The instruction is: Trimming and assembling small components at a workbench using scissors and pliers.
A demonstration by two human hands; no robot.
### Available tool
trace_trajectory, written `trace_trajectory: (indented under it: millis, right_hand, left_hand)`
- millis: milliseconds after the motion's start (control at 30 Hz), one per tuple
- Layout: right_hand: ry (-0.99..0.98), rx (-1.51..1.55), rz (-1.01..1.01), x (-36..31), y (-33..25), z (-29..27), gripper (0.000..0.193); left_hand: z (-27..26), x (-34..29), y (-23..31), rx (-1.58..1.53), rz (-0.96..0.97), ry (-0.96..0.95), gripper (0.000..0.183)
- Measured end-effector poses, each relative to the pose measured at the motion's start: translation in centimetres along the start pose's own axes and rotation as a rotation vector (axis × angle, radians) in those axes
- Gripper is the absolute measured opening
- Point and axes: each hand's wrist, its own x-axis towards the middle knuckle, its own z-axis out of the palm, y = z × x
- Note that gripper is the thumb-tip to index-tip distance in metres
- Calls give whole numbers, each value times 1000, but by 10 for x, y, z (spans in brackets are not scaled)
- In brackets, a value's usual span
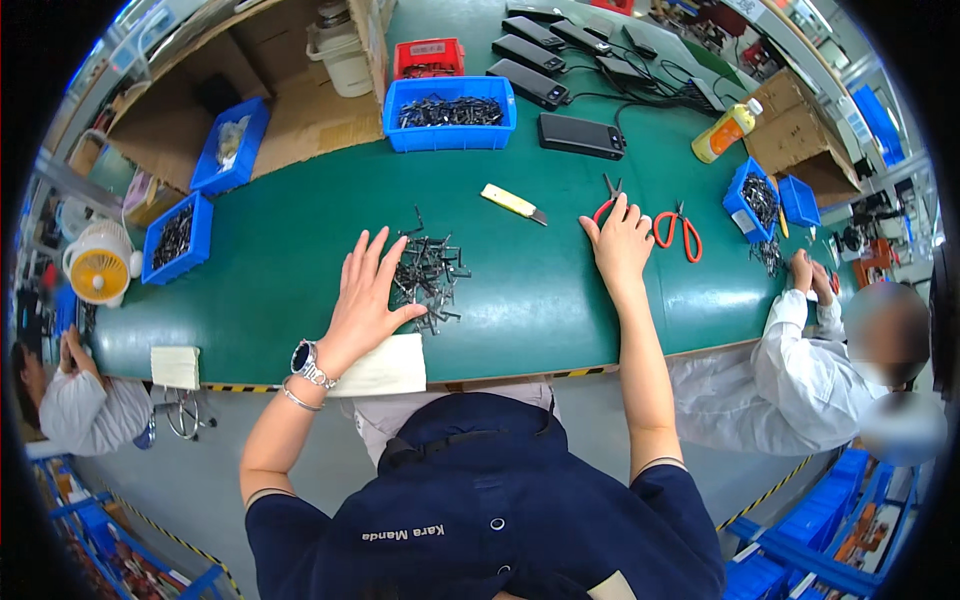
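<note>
My left hand (362, 292) lies palm down with fingers spread at the left side of a loose pile of small black parts (432, 275), its thumb along the near edge. My right hand (622, 246) is over a red-handled pair of pliers (613, 186), thumb and fingers apart; the dark jaws point away and the hand covers most of the handles. Just right of that hand lies a pair of red-handled scissors (692, 240). Between the hands, further back, rests a yellow utility knife (512, 203) with a dark tip.
Blue bins of black parts (450, 137) stand at the back and both sides. Black power banks (580, 136) with cables, an orange drink bottle (727, 131) and cardboard boxes line the back. A pale cloth (385, 368) lies at the front edge. Co-workers sit at both sides.
</note>
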Motion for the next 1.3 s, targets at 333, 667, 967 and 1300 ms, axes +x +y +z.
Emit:
trace_trajectory:
  millis: [333, 667, 967, 1300]
  right_hand:
    - [101, 144, -27, 3, 21, 3, 20]
    - [-117, 552, -380, 12, -57, -32, 23]
    - [-140, 981, -95, 45, -105, -38, 20]
    - [-977, 1894, 74, 7, -121, -85, 38]
  left_hand:
    - [39, 4, 56, -223, -21, -42, 77]
    - [19, 76, -15, -6, -38, 215, 29]
    - [17, 109, -16, -677, -300, 44, 10]
    - [6, 92, 7, -1689, -406, 82, 15]
